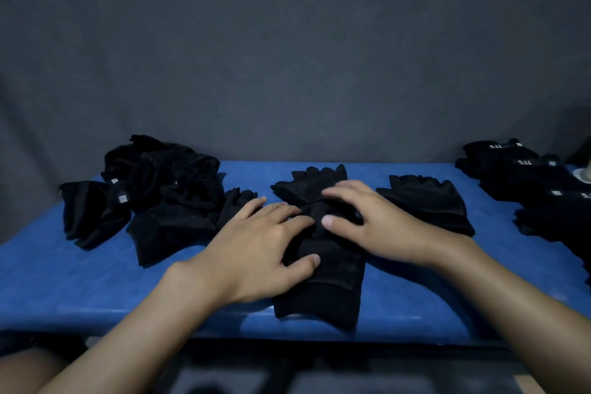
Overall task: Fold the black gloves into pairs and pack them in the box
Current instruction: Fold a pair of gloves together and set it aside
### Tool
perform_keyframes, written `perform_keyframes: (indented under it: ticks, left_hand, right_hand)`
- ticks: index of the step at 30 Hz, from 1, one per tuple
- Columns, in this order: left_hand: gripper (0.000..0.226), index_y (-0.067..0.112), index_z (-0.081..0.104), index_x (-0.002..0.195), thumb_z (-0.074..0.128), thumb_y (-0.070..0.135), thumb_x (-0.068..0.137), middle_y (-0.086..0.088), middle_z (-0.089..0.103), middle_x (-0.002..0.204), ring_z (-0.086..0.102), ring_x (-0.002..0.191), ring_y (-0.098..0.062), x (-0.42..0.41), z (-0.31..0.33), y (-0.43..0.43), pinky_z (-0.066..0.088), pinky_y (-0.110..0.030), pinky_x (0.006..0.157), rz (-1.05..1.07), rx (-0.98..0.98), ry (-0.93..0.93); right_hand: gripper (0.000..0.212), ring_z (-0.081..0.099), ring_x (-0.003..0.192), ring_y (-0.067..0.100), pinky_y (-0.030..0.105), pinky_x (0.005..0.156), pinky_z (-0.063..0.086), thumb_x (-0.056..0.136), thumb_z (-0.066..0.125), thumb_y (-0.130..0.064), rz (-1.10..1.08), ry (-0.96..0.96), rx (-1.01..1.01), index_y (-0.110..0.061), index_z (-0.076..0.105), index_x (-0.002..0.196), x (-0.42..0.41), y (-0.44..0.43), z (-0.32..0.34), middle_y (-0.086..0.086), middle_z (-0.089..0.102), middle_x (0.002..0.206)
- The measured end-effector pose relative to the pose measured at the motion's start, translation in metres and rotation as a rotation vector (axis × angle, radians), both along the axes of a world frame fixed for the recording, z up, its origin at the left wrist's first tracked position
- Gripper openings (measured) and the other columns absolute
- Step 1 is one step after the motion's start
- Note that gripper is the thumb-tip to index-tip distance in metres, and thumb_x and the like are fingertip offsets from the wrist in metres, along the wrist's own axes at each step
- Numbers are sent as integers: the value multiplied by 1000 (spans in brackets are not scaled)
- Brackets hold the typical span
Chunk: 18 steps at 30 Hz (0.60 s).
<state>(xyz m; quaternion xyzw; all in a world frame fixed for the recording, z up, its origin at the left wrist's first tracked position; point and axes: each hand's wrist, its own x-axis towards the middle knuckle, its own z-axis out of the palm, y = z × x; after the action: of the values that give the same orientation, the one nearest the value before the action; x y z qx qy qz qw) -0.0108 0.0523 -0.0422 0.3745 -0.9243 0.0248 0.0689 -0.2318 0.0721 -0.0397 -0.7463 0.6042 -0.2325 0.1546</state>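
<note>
A black glove [323,281] lies lengthwise in the middle of the blue table [80,281], cuff towards me, fingers pointing away. My left hand [256,243] rests flat on its left side, fingers straight, thumb on the cloth. My right hand [374,221] presses flat on its upper right part, fingers spread over the palm area. Another single black glove [428,198] lies just to the right. No box is in view.
A loose heap of black gloves [160,192] sits at the left back of the table. A stack of folded black gloves with white labels [527,173] lies at the right edge. A dark grey wall stands behind. The table's front edge is near my forearms.
</note>
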Motion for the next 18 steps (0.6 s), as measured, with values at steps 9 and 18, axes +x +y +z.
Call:
perform_keyframes:
  ticks: [9, 18]
  left_hand:
    - [84, 29, 40, 146, 14, 74, 80, 6, 30, 159, 6, 153, -11, 5, -3, 0, -6, -39, 124, -10, -65, 3]
    - [78, 36, 25, 150, 11, 74, 83, 15, 30, 156, 11, 151, -9, 6, 0, -2, -2, -43, 123, -2, -23, 38]
  right_hand:
    - [66, 11, 151, 14, 39, 123, 13, 94, 42, -60, -30, 120, 147, -31, 32, 152, 1, -13, -5, -8, 12, 164]
    - [34, 21, 147, 12, 30, 116, 19, 101, 44, -44, -123, -104, 45, -34, 58, 131, 0, -23, 1, -7, 44, 146]
